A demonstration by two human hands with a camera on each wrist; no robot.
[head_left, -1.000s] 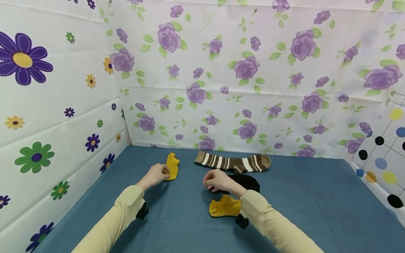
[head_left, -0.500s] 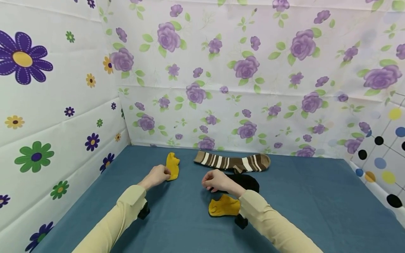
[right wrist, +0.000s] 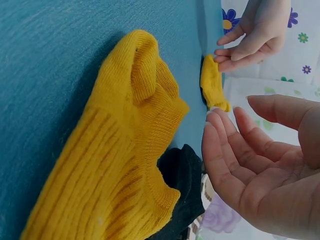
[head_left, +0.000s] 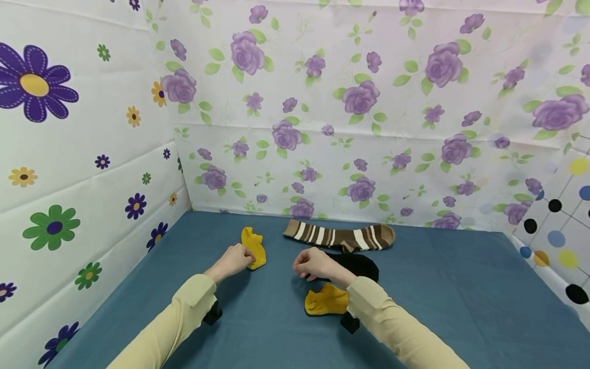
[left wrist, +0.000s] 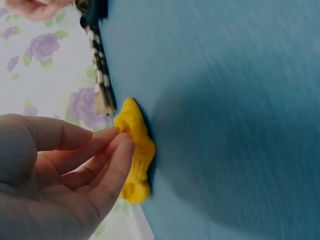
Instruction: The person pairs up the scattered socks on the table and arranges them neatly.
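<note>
At the left of the blue cloth my left hand pinches the edge of a small yellow ankle sock. In the left wrist view thumb and fingertips meet on this yellow sock, whose length lies along the cloth. My right hand hovers with loosely bent fingers and holds nothing; the right wrist view shows a gap between its thumb and fingers. It partly covers a black sock. A second yellow ankle sock lies below the right wrist, its right end hidden by the sleeve.
A long brown sock with white stripes lies flat near the back edge of the blue cloth. Flower-printed sheets stand as walls behind and on the left. A dotted sheet borders the right.
My left hand has moved slightly to the right and toward me, and the pinched yellow sock has shifted and turned with it. The right hand has hardly moved.
</note>
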